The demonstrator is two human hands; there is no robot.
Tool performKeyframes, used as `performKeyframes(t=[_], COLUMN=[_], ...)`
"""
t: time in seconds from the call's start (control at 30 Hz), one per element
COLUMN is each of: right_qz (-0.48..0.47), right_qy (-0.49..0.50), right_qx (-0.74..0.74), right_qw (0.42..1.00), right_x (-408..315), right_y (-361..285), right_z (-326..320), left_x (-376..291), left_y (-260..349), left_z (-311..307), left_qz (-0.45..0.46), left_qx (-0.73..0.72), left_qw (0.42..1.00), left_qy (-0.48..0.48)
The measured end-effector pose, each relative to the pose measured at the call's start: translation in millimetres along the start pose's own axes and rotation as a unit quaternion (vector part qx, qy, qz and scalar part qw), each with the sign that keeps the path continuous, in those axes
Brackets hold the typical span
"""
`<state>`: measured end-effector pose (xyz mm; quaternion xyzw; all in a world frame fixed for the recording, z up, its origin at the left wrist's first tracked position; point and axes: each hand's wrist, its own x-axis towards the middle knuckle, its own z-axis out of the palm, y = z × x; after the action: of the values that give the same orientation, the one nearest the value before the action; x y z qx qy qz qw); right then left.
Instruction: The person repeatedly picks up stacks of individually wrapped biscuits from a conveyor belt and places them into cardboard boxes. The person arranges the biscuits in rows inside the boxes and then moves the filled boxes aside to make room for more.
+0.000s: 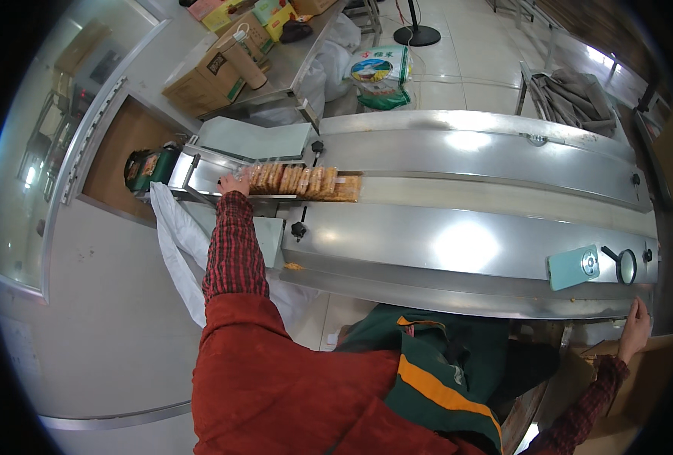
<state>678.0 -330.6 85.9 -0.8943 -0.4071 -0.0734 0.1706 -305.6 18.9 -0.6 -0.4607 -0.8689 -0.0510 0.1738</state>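
My left hand touches the left end of a row of clear-wrapped, golden-brown biscuit-like packets. Most of the packets stand on edge, packed close together in a narrow metal channel. One packet lies flat at the row's right end, where the pale conveyor belt begins. Part of my left hand's fingers is hidden, so its grip is unclear. Far to the right, my right hand is by the front corner of the steel conveyor frame, above an open cardboard box. Nothing shows in it.
A light-green phone and a small round mirror lie on the frame's near right side. Black knobs stick up from the metal. Behind, a steel table carries cardboard boxes; a printed sack stands on the floor.
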Motion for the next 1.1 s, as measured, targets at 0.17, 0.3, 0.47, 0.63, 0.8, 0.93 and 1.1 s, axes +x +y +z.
performKeyframes(t=[0.17, 0.3, 0.47, 0.63, 0.8, 0.93, 1.1], right_qz=[0.009, 0.027, -0.004, -0.004, -0.009, -0.007, -0.094], right_qy=[-0.003, -0.006, 0.019, 0.031, 0.036, 0.053, -0.034], right_qx=[-0.034, -0.017, -0.040, -0.019, -0.007, -0.055, 0.397], right_qw=[0.999, 0.999, 0.999, 0.999, 0.999, 0.997, 0.912], right_x=[0.7, 1.7, 2.1, -2.0, -2.6, -6.2, -47.3], right_y=[1.3, 4.6, 8.8, 1.6, 1.8, -11.5, -126.8], right_z=[-1.8, 0.0, 1.2, 0.6, 2.1, 1.8, 17.0], left_x=[5.0, -10.1, -19.0, -17.7, -31.9, -59.2, -144.2], left_y=[-1.1, 8.6, 14.9, 34.1, 82.5, 143.4, 243.6], left_z=[-2.3, -14.1, -23.2, -47.7, -104.1, -167.9, -243.8], left_qz=[-0.005, -0.013, 0.034, 0.062, 0.048, 0.146, 0.284], left_qx=[-0.158, -0.244, -0.186, -0.102, -0.428, -0.726, -0.677], left_qw=[0.964, 0.963, 0.982, 0.993, 0.902, 0.640, 0.546], left_qy=[-0.213, -0.113, -0.019, 0.015, 0.019, -0.202, -0.404])
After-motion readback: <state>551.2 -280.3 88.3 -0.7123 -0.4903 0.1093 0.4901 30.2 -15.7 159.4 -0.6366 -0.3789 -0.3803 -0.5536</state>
